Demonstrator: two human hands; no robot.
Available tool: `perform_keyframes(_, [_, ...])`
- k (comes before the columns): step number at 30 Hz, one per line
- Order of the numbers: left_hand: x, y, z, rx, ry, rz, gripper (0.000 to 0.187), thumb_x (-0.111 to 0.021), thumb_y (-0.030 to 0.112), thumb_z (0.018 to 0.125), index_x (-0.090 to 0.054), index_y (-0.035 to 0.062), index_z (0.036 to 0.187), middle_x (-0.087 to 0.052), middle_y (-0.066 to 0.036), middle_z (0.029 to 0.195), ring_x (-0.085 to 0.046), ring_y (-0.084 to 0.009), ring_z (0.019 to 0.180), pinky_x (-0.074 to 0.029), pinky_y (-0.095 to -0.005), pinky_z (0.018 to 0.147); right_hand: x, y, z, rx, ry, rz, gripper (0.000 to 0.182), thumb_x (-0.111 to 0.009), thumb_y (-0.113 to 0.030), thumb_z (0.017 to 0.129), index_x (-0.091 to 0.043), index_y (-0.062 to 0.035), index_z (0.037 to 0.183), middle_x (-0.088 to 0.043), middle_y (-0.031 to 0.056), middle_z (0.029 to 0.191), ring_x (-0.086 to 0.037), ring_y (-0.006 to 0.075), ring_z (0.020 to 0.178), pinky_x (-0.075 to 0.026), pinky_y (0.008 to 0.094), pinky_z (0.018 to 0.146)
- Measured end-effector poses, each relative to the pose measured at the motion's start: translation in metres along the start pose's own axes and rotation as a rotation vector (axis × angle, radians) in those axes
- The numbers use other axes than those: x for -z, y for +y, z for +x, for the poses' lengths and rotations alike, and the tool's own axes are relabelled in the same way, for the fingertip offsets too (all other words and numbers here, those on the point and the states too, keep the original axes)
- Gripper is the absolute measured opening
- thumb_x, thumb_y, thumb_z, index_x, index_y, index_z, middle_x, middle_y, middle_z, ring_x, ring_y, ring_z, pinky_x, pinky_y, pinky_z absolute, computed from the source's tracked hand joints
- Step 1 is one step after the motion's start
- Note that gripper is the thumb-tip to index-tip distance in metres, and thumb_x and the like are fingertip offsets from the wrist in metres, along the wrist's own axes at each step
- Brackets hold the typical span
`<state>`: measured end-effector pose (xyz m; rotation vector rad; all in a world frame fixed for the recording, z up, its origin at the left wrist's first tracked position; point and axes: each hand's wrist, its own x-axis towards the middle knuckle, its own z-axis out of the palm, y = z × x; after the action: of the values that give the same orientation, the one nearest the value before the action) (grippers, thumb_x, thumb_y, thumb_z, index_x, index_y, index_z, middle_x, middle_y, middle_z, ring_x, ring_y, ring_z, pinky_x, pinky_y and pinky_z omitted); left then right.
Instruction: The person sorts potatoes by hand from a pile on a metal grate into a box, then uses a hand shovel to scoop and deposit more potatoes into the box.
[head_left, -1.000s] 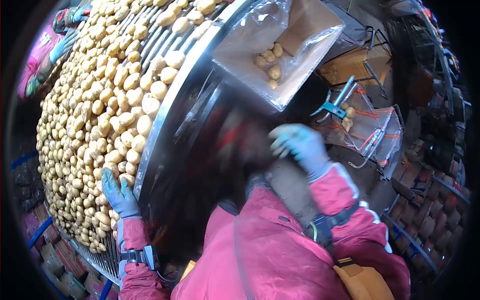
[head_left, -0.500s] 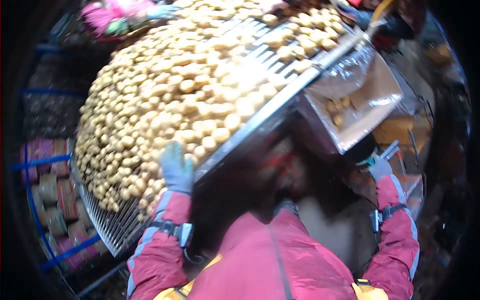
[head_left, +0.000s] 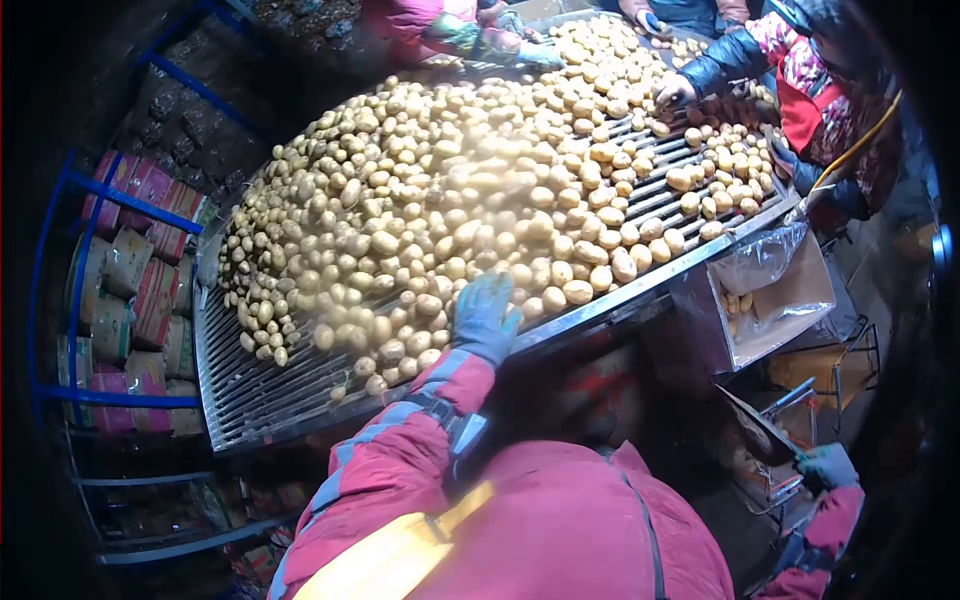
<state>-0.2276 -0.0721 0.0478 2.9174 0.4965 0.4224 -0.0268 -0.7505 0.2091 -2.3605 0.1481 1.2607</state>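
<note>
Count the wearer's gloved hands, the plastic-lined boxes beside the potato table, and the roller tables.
gloved hands: 2, the left hand and the right hand
plastic-lined box: 1
roller table: 1
total: 4

Dim surroundings: stacked sacks (head_left: 130, 290) behind blue rails (head_left: 120, 197) on one side, dark ground (head_left: 190, 130) beyond.

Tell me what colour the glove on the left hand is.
Light blue: the left hand rests on the potatoes, clearest in the head view.
</note>
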Motion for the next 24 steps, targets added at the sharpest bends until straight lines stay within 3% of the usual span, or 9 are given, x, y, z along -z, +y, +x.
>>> perform_keyframes(2, [0.004, 0.001, 0.000, 0.003, 0.014, -0.037, 0.067, -0.065, 0.036, 0.089, -0.050, 0.0091, 0.149, -0.050, -0.022, 0.148, -0.046, -0.0393, 0.136, -0.031, -0.0521, 0.117, -0.004, 0.009, -0.050, -0.007, 0.096, 0.218, 0.015, -0.072, -0.011, 0.074, -0.074, 0.0034, 0.077, -0.070, 0.0067, 0.068, -0.066, 0.0133, 0.056, -0.051, 0.0293, 0.054])
perform_keyframes(5, [0.003, -0.001, -0.003, 0.012, 0.033, -0.070, 0.069, -0.066, 0.038, 0.089, -0.050, 0.0091, 0.149, -0.050, -0.022, 0.148, -0.045, -0.0382, 0.138, -0.031, -0.0505, 0.117, -0.007, 0.012, -0.088, 0.247, 0.176, 0.168, 0.025, -0.069, -0.011, 0.072, -0.073, 0.0058, 0.090, -0.067, 0.0066, 0.067, -0.063, 0.0147, 0.055, -0.050, 0.0282, 0.053])
perform_keyframes(8, [-0.006, -0.001, -0.003, 0.063, 0.078, -0.160, 0.068, -0.066, 0.040, 0.089, -0.052, 0.0086, 0.147, -0.051, -0.021, 0.148, -0.045, -0.0372, 0.138, -0.031, -0.0505, 0.118, -0.079, -0.134, -0.125, 0.383, 0.020, 0.518, 0.041, -0.067, -0.011, 0.070, -0.068, 0.0067, 0.107, -0.065, 0.0047, 0.072, -0.058, 0.0133, 0.055, -0.047, 0.0274, 0.052])
perform_keyframes(10, [0.016, 0.012, -0.010, 0.199, 0.006, -0.503, 0.068, -0.063, 0.046, 0.092, -0.051, 0.0077, 0.148, -0.051, -0.020, 0.149, -0.045, -0.0343, 0.139, -0.032, -0.0450, 0.118, -0.118, -0.156, -0.069, 0.443, -0.122, 0.508, 0.057, -0.067, -0.011, 0.071, -0.060, 0.0070, 0.125, -0.066, 0.0045, 0.081, -0.057, 0.0118, 0.059, -0.047, 0.0274, 0.055])
perform_keyframes(12, [0.053, 0.019, -0.018, 0.392, -0.181, -1.020, 0.077, -0.057, 0.060, 0.097, -0.046, 0.0067, 0.151, -0.048, -0.016, 0.153, -0.043, -0.0285, 0.143, -0.033, -0.0407, 0.118, -0.172, -0.201, -0.001, 0.537, -0.240, 0.346, 0.053, -0.073, -0.010, 0.078, -0.060, 0.0017, 0.128, -0.064, 0.0000, 0.085, -0.056, 0.0085, 0.065, -0.045, 0.0250, 0.057])
perform_keyframes(15, [0.083, -0.004, -0.052, 0.310, -0.127, -1.243, 0.079, -0.056, 0.058, 0.098, -0.039, 0.0057, 0.155, -0.046, -0.017, 0.154, -0.042, -0.0283, 0.144, -0.035, -0.0388, 0.117, -0.270, -0.306, 0.034, 0.638, -0.364, 0.120, 0.044, -0.078, -0.015, 0.087, -0.064, -0.0031, 0.127, -0.068, 0.0019, 0.105, -0.061, 0.0095, 0.094, -0.051, 0.0275, 0.081])
perform_keyframes(16, [0.096, -0.022, -0.067, 0.343, -0.036, -1.262, 0.076, -0.056, 0.054, 0.099, -0.039, 0.0054, 0.155, -0.046, -0.016, 0.154, -0.042, -0.0281, 0.143, -0.036, -0.0399, 0.117, -0.308, -0.340, 0.027, 0.673, -0.584, 0.269, 0.043, -0.077, -0.017, 0.088, -0.065, -0.0019, 0.127, -0.070, 0.0053, 0.108, -0.063, 0.0123, 0.099, -0.052, 0.0293, 0.087])
perform_keyframes(20, [0.127, -0.117, -0.132, 0.478, 0.405, -1.087, 0.066, -0.056, 0.039, 0.100, -0.039, 0.0040, 0.154, -0.047, -0.014, 0.152, -0.044, -0.0275, 0.140, -0.037, -0.0444, 0.115, -0.430, -0.445, -0.014, 0.804, -0.928, -0.049, 0.041, -0.069, -0.016, 0.089, -0.066, 0.0015, 0.126, -0.070, 0.0085, 0.114, -0.063, 0.0140, 0.103, -0.051, 0.0297, 0.092])
perform_keyframes(24, [0.157, -0.234, -0.209, 0.605, 0.781, -0.679, 0.057, -0.056, 0.024, 0.102, -0.039, 0.0026, 0.153, -0.047, -0.012, 0.151, -0.046, -0.0270, 0.136, -0.038, -0.0489, 0.113, -0.577, -0.480, -0.015, 0.832, -0.980, -0.136, 0.036, -0.066, -0.016, 0.086, -0.070, -0.0016, 0.118, -0.073, 0.0049, 0.094, -0.065, 0.0154, 0.084, -0.054, 0.0321, 0.078])
